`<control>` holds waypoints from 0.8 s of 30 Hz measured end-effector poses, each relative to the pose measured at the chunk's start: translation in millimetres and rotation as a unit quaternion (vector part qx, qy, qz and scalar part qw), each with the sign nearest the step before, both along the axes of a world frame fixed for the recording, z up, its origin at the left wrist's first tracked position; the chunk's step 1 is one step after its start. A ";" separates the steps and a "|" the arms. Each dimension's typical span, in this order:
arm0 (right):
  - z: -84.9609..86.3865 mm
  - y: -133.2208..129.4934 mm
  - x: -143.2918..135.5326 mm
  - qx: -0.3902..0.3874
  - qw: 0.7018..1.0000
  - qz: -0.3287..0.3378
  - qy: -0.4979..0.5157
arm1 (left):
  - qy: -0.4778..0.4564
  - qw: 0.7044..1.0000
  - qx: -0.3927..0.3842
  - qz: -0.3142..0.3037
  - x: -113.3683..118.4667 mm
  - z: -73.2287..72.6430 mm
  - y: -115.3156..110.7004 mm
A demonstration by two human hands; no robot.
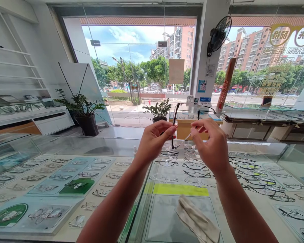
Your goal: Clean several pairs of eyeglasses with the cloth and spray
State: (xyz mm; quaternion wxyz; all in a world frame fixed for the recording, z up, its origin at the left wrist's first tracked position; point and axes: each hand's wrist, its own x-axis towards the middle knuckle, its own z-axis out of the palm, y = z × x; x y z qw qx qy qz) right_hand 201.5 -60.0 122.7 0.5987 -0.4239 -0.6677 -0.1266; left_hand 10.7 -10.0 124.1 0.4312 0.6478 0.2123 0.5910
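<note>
Both hands are raised over a glass display counter, in the middle of the head view. My left hand [159,138] pinches the dark front of a pair of glasses [175,116], which is held upright and seen nearly edge-on. To its right, my right hand [209,141] has its thumb and fingers closed on a thin temple arm [184,140] of the same glasses. The other temple, with a dark tip, shows above the right fingers. A crumpled beige cloth [197,219] lies on the counter top below the hands.
Rows of glasses fill the glass counter [152,199] on both sides. Potted plants [87,125] stand beyond it near the window. A wall fan [219,33] hangs on the pillar, and more display cases [253,126] stand at the right.
</note>
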 end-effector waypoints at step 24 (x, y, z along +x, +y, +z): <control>-13.4 15.4 -7.4 -0.181 0.977 0.087 -0.075 | -0.002 1.000 0.003 0.014 16.4 -21.1 23.2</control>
